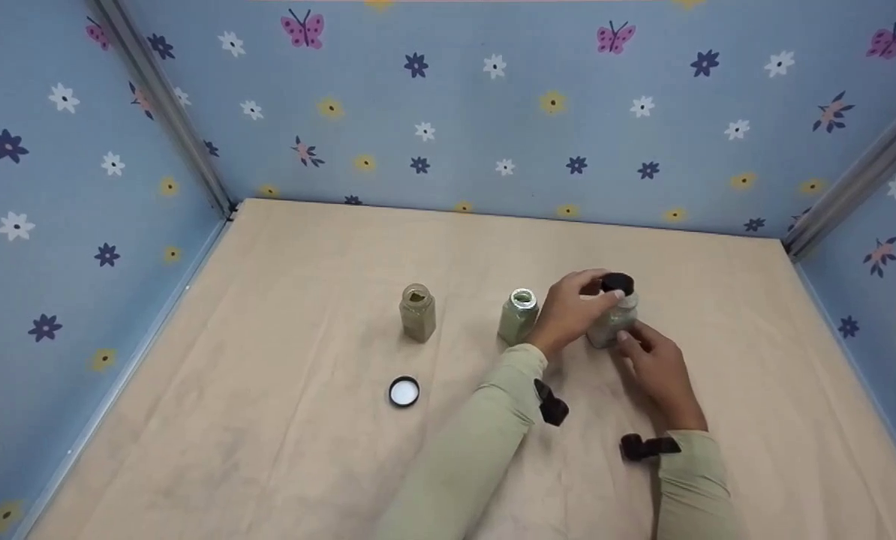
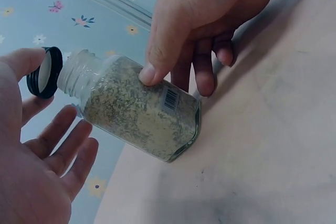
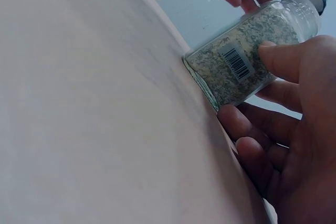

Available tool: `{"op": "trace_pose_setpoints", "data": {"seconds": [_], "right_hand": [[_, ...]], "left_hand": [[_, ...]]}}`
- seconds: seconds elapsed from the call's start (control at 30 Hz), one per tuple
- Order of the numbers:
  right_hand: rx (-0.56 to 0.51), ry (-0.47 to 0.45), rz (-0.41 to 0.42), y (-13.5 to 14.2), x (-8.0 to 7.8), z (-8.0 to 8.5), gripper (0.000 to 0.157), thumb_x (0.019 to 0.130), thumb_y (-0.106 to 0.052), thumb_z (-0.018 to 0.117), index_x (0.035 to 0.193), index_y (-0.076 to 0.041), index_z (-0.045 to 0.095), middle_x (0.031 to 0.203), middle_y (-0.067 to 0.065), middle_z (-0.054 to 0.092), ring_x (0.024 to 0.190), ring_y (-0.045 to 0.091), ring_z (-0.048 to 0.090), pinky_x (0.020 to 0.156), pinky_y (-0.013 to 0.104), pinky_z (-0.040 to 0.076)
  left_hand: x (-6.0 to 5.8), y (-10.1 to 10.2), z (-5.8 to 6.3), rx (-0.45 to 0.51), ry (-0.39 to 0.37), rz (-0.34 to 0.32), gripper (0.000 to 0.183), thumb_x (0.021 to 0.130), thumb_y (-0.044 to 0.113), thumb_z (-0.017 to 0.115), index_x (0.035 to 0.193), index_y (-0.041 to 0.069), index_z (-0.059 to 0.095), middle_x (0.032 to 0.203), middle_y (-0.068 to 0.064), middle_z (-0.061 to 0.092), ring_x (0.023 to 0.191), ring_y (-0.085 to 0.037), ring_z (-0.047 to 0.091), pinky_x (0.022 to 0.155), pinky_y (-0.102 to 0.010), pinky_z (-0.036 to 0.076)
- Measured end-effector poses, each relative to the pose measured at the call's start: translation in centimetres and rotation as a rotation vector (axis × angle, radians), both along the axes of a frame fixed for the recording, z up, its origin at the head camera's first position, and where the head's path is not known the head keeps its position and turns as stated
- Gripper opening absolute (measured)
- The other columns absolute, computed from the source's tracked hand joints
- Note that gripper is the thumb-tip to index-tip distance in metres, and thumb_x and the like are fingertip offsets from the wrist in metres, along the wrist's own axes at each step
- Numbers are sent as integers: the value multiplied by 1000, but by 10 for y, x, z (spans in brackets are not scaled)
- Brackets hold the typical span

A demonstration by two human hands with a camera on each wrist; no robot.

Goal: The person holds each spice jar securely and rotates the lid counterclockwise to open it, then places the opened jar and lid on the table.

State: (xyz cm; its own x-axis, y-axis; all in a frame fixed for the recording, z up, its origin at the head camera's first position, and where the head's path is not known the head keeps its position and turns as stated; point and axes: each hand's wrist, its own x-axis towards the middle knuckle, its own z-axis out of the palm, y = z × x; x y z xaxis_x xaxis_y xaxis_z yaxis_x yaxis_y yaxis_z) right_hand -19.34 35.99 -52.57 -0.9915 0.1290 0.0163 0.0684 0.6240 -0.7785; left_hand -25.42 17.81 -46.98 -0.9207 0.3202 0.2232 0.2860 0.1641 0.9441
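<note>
A clear glass jar holding dried herb flakes stands on the cloth, a barcode label on its side. My right hand grips it low down, with the thumb against the glass. Between thumb and forefinger my left hand pinches a black screw lid. The lid is tilted and apart from the threaded neck, its pale inner face turned toward the jar. The left hand's other fingers are spread beside the jar without gripping it.
Left of the hands stand two lidless jars, one with green contents close to my left wrist, one olive-brown farther left. A black-rimmed lid lies white side up in front. Flower-patterned panels enclose the beige cloth-covered table.
</note>
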Motion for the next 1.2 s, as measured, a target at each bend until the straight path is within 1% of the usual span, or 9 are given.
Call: {"op": "trace_pose_setpoints", "data": {"seconds": [0.13, 0.23, 0.47, 0.67, 0.9, 1.07, 1.2], "right_hand": [[-6, -15, 5, 0, 1, 1, 64, 103, -53, 46, 151, -10, 46, 143, 16, 54, 115, 33, 62, 99, 54, 46], [-6, -18, 13, 0, 1, 1, 65, 103, -54, 46, 151, -10, 46, 144, 16, 53, 115, 33, 62, 100, 54, 46], [-5, 1, 23, 2, 2, 1, 65, 103, -54, 46, 151, -10, 46, 141, 17, 55, 111, 33, 63, 95, 53, 49], [1, -11, 11, -2, 2, 1, 65, 103, -54, 45, 152, -11, 45, 140, 16, 56, 110, 32, 63, 93, 51, 49], [-6, -22, 5, -3, 1, 0, 64, 103, -54, 46, 151, -12, 47, 140, 16, 57, 111, 31, 63, 91, 49, 50], [-13, -31, 16, -2, 2, 2, 67, 103, -56, 45, 153, -12, 44, 142, 17, 55, 111, 33, 63, 96, 52, 48], [-25, -48, 17, -1, 3, 4, 67, 102, -56, 45, 153, -13, 43, 143, 16, 54, 112, 33, 63, 98, 53, 47]], "left_hand": [[4, -4, 2, 38, 18, 19, 40, 95, 35, 70, 130, 17, 65, 115, 10, 64, 107, -1, 58, 89, -19, 48], [7, -6, 4, 57, 17, 26, 38, 95, 34, 70, 128, 15, 65, 113, 10, 65, 105, 0, 59, 87, -19, 49], [11, -10, 3, 65, 0, 35, 36, 94, 32, 72, 125, 16, 64, 110, 10, 65, 102, -2, 60, 83, -19, 50], [18, -14, 1, 63, -7, 22, 36, 93, 33, 73, 123, 17, 63, 109, 10, 64, 103, -6, 61, 82, -19, 51], [25, -16, 2, 62, -29, 14, 32, 92, 34, 74, 116, 19, 60, 108, 10, 62, 101, -4, 60, 81, -19, 51], [27, -15, 2, 81, -50, -2, 29, 91, 35, 74, 111, 20, 59, 105, 10, 62, 99, -3, 61, 81, -20, 52], [28, -16, 0, 66, -60, -8, 28, 90, 35, 75, 107, 19, 58, 104, 10, 63, 99, -5, 61, 78, -21, 52]]}}
